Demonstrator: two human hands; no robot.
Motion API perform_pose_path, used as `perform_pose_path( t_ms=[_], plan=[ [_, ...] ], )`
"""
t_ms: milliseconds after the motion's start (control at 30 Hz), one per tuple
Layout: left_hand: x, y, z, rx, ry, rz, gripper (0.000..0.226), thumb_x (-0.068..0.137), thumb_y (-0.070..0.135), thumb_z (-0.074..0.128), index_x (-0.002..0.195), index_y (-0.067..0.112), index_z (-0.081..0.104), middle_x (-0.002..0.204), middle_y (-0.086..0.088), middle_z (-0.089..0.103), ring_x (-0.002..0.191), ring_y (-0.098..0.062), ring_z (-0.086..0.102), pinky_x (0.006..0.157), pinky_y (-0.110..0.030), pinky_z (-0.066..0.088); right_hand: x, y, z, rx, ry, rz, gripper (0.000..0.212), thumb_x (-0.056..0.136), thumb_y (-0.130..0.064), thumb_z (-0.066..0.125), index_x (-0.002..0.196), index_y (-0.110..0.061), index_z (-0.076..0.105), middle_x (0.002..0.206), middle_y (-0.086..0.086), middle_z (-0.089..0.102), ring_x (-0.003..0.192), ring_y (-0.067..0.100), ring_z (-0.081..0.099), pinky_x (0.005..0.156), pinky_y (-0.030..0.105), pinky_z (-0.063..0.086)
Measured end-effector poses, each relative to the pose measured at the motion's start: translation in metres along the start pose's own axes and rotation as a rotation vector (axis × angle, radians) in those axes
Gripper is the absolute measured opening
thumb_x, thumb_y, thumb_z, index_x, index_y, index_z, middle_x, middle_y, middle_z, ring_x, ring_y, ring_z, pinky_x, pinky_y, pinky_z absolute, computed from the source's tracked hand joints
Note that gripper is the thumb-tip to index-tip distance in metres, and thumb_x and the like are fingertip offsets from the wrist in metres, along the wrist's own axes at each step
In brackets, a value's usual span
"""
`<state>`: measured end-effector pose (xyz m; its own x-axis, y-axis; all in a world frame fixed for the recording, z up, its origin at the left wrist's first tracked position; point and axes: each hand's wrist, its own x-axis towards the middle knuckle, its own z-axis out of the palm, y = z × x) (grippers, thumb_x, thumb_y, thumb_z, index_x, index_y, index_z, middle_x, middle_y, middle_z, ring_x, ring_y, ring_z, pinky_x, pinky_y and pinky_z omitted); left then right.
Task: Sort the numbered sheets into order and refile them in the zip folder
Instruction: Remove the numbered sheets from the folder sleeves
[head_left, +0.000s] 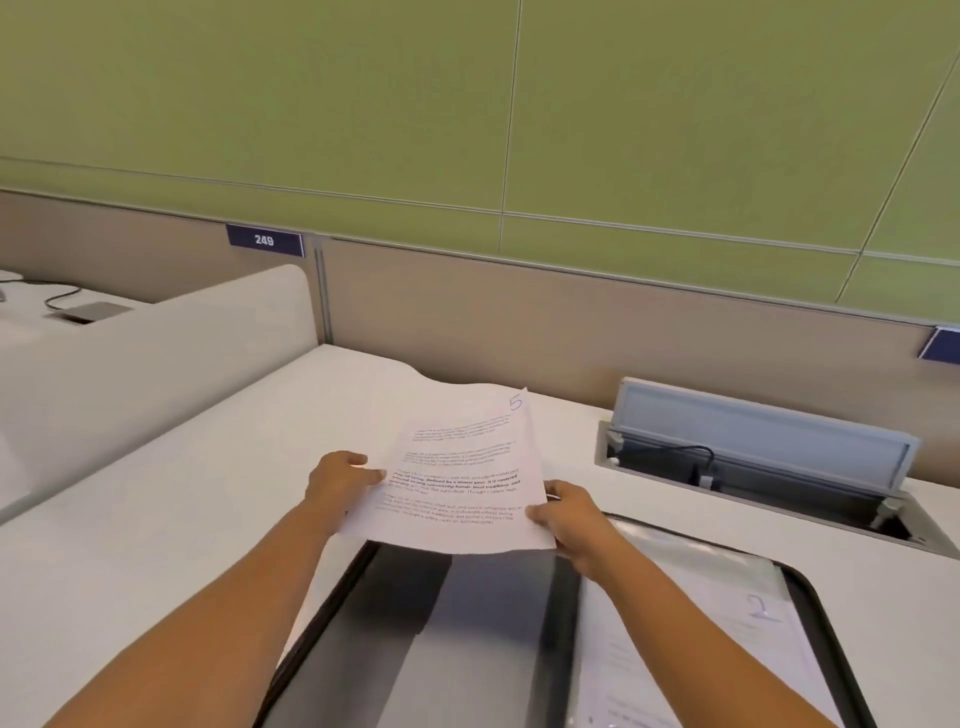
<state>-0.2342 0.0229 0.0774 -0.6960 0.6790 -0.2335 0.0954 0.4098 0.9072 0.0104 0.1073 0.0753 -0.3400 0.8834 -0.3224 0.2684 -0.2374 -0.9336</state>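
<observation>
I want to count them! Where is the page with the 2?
In the head view, sheet 2 lies at lower right inside the open folder, right of and nearer than the right hand, which holds sheet 5.

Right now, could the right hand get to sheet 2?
Probably yes, once it lets go: the right hand pinches sheet 5, which the left hand holds too. Close beside that arm, sheet 2 lies in the open folder, maybe under clear plastic.
</observation>
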Motion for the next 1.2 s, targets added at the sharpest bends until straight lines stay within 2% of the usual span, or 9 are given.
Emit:
perform_pose_path(
  t_ms=[100,200,367,500,633,767,933,1033,1200],
  plan=[
    [0.031,-0.010,-0.035,0.074,0.049,0.026,0.042,0.083,0.019,0.071,0.121,0.010,0.057,0.127,-0.011,0.055,0.113,-0.030,0.052,0.095,-0.038,0.044,0.019,-0.011,0.048,0.002,0.008,-0.008,0.021,0.089,0.004,0.046,0.097,-0.014,0.053,0.114,0.009,0.062,0.107,0.030,0.059,0.083,0.039,0.051],
    [0.060,-0.018,-0.068,0.092,0.093,0.052,0.042,0.083,0.016,0.070,0.122,0.008,0.057,0.127,-0.010,0.056,0.103,-0.024,0.053,0.084,-0.031,0.042,0.041,-0.021,0.101,0.049,0.030,-0.004,0.027,0.090,0.004,0.044,0.111,-0.011,0.050,0.118,0.010,0.059,0.107,0.029,0.058,0.073,0.035,0.053],
    [0.102,-0.034,-0.106,0.318,0.138,0.178,0.039,0.084,0.016,0.067,0.122,0.010,0.058,0.124,-0.012,0.058,0.113,-0.028,0.055,0.093,-0.034,0.042,0.077,-0.035,0.180,0.043,0.044,-0.006,0.027,0.092,-0.002,0.047,0.117,-0.010,0.047,0.123,0.011,0.058,0.106,0.027,0.058,0.065,0.029,0.051],
    [0.138,-0.057,-0.122,0.510,-0.013,0.277,0.034,0.091,0.029,0.060,0.122,0.018,0.060,0.128,-0.002,0.058,0.117,-0.019,0.053,0.095,-0.027,0.038,0.104,-0.042,0.234,-0.005,0.027,0.016,0.058,0.091,-0.013,0.059,0.141,-0.008,0.030,0.135,0.013,0.048,0.114,0.028,0.055,0.070,0.027,0.053],
    [0.174,-0.079,-0.129,0.785,-0.154,0.292,0.043,0.092,0.046,0.051,0.130,0.025,0.051,0.136,0.007,0.051,0.124,-0.012,0.048,0.100,-0.025,0.035,0.112,-0.034,0.261,-0.504,0.112,-0.139,0.062,0.092,-0.027,0.057,0.142,-0.010,0.025,0.140,0.010,0.041,0.126,0.025,0.044,0.090,0.027,0.041],
    [0.209,-0.088,-0.134,0.973,-0.169,0.364,0.045,0.095,0.037,0.045,0.139,0.025,0.039,0.147,0.009,0.034,0.135,-0.009,0.034,0.114,-0.034,0.018,0.119,-0.013,0.270,-0.917,0.032,-0.346,0.053,0.093,-0.042,0.050,0.140,-0.022,0.034,0.148,-0.002,0.028,0.133,0.016,0.030,0.102,0.028,0.036],
    [0.249,-0.088,-0.145,0.980,-0.115,0.362,0.043,0.095,0.027,0.042,0.138,0.024,0.040,0.148,0.004,0.033,0.136,-0.012,0.034,0.114,-0.037,0.020,0.131,0.000,0.284,-1.122,-0.102,-0.395,0.057,0.093,-0.051,0.044,0.143,-0.025,0.033,0.156,-0.002,0.019,0.143,0.011,0.015,0.114,0.036,0.016],
    [0.256,-0.091,-0.147,0.915,0.005,0.466,0.040,0.097,0.025,0.042,0.137,0.020,0.043,0.142,0.004,0.041,0.131,-0.014,0.040,0.112,-0.036,0.025,0.143,-0.006,0.298,-1.137,-0.118,-0.339,0.061,0.095,-0.050,0.039,0.148,-0.025,0.023,0.158,-0.002,0.008,0.145,0.011,0.004,0.117,0.042,0.004],
    [0.257,-0.106,-0.146,0.794,0.092,0.519,0.045,0.094,0.030,0.052,0.134,0.010,0.049,0.141,-0.008,0.046,0.133,-0.024,0.040,0.109,-0.045,0.027,0.167,-0.024,0.325,-1.148,-0.150,-0.261,0.064,0.096,-0.052,0.034,0.151,-0.024,0.013,0.159,0.000,0.000,0.146,0.015,-0.002,0.117,0.044,0.000]
  ],
)
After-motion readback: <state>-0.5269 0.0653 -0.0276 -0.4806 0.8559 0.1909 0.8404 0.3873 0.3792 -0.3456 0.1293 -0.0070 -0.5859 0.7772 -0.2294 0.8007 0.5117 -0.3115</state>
